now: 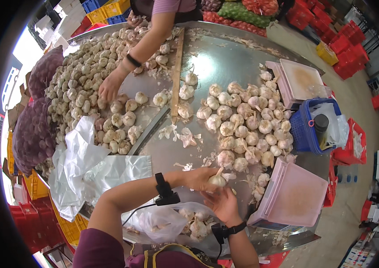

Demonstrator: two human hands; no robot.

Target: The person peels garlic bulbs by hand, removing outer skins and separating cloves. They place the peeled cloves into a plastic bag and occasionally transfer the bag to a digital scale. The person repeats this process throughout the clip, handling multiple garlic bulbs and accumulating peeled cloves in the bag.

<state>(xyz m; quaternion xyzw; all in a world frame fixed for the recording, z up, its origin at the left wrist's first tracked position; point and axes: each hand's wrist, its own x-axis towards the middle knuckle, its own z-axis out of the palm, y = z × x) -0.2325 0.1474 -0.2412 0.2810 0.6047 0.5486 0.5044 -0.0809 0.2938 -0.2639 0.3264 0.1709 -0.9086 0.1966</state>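
A whitish garlic bulb [216, 181] with a short stem is between my two hands at the near side of the metal table. My left hand [196, 178] has its fingers closed around the bulb from the left. From below, my right hand [225, 207] reaches the bulb's lower side, fingers curled at it and partly hidden. A clear plastic bag [167, 223] with garlic bulbs in it lies under my forearms. Just beyond my hands is a spread pile of garlic bulbs [247, 129], with loose skins around it.
Another person's hand [112, 85] reaches into a larger garlic heap [82, 76] at far left. A wooden strip [177, 67] and metal bar [150, 130] divide the table [162, 149]. Plastic sheets [127, 167] lie left; a pink-topped scale [294, 192] and blue basket [303, 127] stand right.
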